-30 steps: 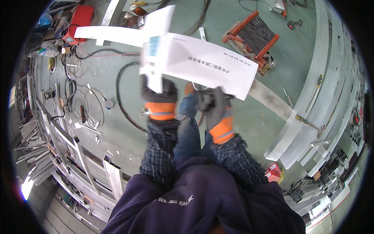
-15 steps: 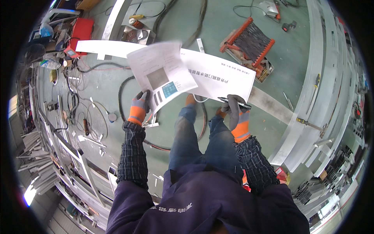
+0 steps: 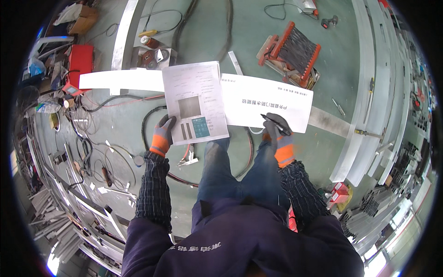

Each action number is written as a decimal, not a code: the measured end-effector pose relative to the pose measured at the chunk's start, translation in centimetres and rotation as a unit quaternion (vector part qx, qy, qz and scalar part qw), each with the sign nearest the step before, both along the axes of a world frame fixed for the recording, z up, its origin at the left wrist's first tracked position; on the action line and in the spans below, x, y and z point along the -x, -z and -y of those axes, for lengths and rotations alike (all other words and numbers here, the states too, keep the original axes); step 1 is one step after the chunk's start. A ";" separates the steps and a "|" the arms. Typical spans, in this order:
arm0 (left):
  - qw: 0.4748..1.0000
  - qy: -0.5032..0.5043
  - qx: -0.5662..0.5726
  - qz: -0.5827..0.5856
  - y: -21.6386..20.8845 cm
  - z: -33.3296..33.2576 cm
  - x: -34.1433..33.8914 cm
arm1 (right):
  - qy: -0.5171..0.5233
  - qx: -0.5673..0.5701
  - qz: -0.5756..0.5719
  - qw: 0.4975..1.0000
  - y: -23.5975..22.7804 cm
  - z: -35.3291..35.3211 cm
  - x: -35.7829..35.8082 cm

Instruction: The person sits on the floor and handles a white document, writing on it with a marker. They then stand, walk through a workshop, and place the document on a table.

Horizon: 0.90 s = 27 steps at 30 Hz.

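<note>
In the middle lie printed paper sheets (image 3: 206, 99) with a grey square picture and a teal block, spread nearly flat. My left hand (image 3: 162, 131), in a grey and orange work glove, is closed on their lower left edge. A black pen (image 3: 277, 123) sits in the fingers of my gloved right hand (image 3: 279, 134), its tip pointing up and to the left. That hand is over the lower edge of a long white printed panel (image 3: 263, 106), which may be a flattened carton. The sheets hide the panel's middle; whether my right hand touches it I cannot tell.
A folding stool (image 3: 297, 53) with a red-orange frame and dark webbing stands beyond the panel. Black cable (image 3: 146, 122) loops over the floor. Long metal profiles (image 3: 376, 92) line the right side. A red machine (image 3: 79, 67) stands at left, near a metal beam (image 3: 124, 37).
The sheets, tilted and curled before, have turned flatter and more upright in the picture. My right hand has swung the pen so its tip points more upward. The view has shifted slightly.
</note>
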<state>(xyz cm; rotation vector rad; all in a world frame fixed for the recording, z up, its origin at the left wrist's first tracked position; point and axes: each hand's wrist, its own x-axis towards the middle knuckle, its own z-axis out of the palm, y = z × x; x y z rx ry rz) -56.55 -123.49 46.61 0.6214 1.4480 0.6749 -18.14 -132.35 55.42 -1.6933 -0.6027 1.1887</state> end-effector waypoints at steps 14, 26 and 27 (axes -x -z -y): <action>0.998 -0.035 0.022 0.042 -0.7 2.0 2.7 | -0.037 0.007 -0.154 0.987 4.5 2.0 2.8; 0.923 0.219 -0.228 -0.219 -2.2 5.0 0.4 | 0.132 -0.074 -0.175 0.973 7.6 2.7 -5.7; 0.870 0.270 -0.288 -0.294 -1.9 5.5 0.6 | 0.131 -0.068 -0.189 0.971 7.2 2.6 -5.9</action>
